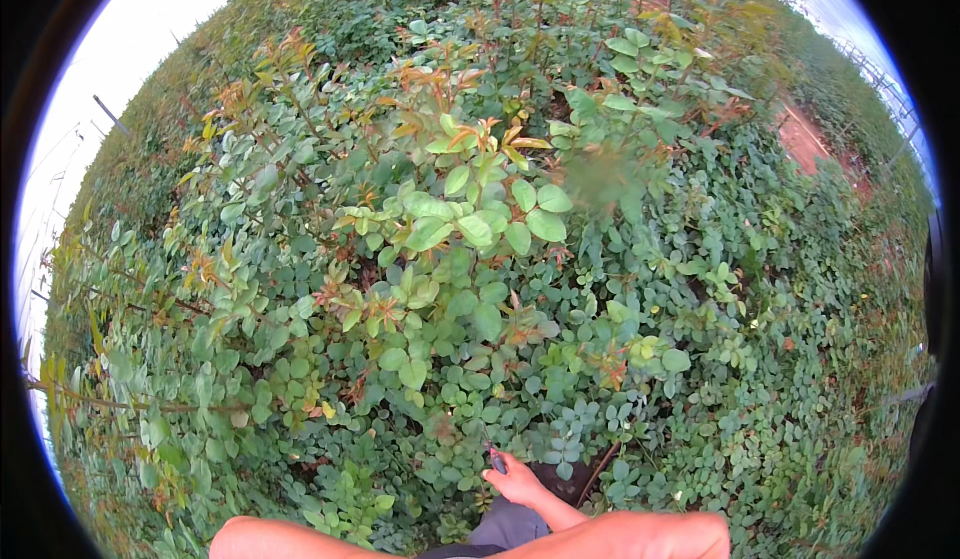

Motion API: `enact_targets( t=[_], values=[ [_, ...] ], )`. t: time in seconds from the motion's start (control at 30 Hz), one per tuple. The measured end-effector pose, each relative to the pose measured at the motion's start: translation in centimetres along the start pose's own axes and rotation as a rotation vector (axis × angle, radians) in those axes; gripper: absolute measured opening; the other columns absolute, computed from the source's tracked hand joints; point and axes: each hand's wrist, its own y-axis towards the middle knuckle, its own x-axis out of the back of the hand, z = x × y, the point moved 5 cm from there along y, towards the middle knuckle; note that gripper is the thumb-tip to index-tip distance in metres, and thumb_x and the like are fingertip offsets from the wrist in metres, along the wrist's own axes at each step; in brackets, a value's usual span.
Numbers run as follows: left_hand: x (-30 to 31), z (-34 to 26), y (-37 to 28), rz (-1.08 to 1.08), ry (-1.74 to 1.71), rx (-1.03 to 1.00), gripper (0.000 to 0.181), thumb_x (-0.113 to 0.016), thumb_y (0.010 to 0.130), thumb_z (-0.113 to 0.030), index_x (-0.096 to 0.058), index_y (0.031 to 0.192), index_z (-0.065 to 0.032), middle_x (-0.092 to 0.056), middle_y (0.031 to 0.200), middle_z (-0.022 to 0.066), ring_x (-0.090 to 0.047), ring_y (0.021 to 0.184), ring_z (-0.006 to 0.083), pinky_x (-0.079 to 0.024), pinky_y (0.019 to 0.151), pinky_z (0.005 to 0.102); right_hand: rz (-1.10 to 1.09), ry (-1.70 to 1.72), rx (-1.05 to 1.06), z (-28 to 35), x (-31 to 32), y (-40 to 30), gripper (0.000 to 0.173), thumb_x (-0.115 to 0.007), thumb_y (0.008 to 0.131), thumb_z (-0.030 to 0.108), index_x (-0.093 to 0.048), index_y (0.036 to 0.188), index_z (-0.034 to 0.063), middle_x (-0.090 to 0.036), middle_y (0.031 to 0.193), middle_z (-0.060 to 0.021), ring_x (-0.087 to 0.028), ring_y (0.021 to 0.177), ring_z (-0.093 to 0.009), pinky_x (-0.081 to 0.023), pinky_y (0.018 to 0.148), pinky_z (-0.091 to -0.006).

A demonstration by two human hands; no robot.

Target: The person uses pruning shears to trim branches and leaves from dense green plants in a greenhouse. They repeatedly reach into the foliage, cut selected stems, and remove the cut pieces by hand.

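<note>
My right hand (516,478) is low in the view, near the middle, closed around a small dark-handled hand tool (498,461), which looks like pruning shears. Its tip points up into the lower foliage of a rose bush (487,319), and the leaves hide the far end. Just above stands a taller rose shoot (476,217) with broad light-green leaves and a reddish-orange top. Of my left arm (292,540) only the bent elbow and part of the forearm show at the bottom edge; the left hand is out of view.
Dense rose foliage surrounds me, with reddish young shoots (300,52) rising from it. A long stem (142,406) leans out at the left. Beside my right forearm a brown cane (600,473) slants over dark ground. Reddish bare soil (801,138) shows at the upper right.
</note>
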Motion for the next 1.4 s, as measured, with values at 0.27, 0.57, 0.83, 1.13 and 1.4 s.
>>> enact_targets(
  t=[0.27,0.57,0.83,1.13,1.4],
  values=[
    [4.8,-1.8,-1.6,-0.249,0.818,-0.293,0.019,-0.073,0.083,-0.018,-0.060,0.080,-0.0035,-0.062,0.076,0.0072,-0.060,0.071,0.0188,-0.048,0.067,0.0318,0.043,0.013,-0.070,0.4,-0.1,0.1,0.068,-0.062,0.082,0.042,-0.045,0.136,0.0049,-0.062,0.114,-0.0215,-0.061,0.105,-0.031,-0.046,0.090,-0.0376],
    [24.0,21.9,-23.0,-1.299,0.909,0.171,0.019,-0.058,0.094,-0.018,-0.059,0.089,-0.0003,-0.061,0.067,0.0032,-0.055,0.059,0.0092,-0.047,0.055,0.0248,0.104,0.125,0.160,7.7,-0.5,-0.6,0.071,-0.062,0.083,0.042,-0.037,0.140,0.0081,-0.061,0.112,-0.0202,-0.061,0.101,-0.034,-0.047,0.087,-0.0391],
    [22.3,35.8,-31.8,-1.412,0.703,0.704,0.040,-0.049,0.097,-0.038,-0.064,0.076,-0.0072,-0.059,0.062,0.0043,-0.049,0.057,0.0141,-0.043,0.053,0.0343,0.158,0.295,0.114,4.3,-6.1,1.6,0.063,-0.059,0.083,0.038,-0.039,0.138,0.0128,-0.062,0.101,-0.0154,-0.063,0.088,-0.031,-0.048,0.076,-0.0397],
    [23.8,34.3,-21.5,-1.275,-0.383,0.314,0.064,-0.033,0.095,-0.064,-0.053,0.128,-0.0120,-0.061,0.111,0.0049,-0.060,0.091,0.0180,-0.049,0.079,0.0325,-0.238,0.178,0.433,7.3,-10.9,2.6,0.066,-0.065,0.082,0.027,-0.038,0.138,0.0038,-0.056,0.119,-0.0176,-0.058,0.105,-0.035,-0.046,0.089,-0.0428],
    [23.9,37.9,-21.7,-1.253,-0.601,0.188,0.050,-0.058,0.090,-0.048,-0.054,0.123,-0.0104,-0.060,0.114,0.0058,-0.058,0.102,0.0203,-0.048,0.086,0.0344,-0.197,-0.238,0.766,8.9,-11.3,2.0,0.071,-0.066,0.080,0.025,-0.035,0.141,0.0070,-0.052,0.127,-0.0164,-0.051,0.116,-0.033,-0.040,0.096,-0.0466]
  ],
)
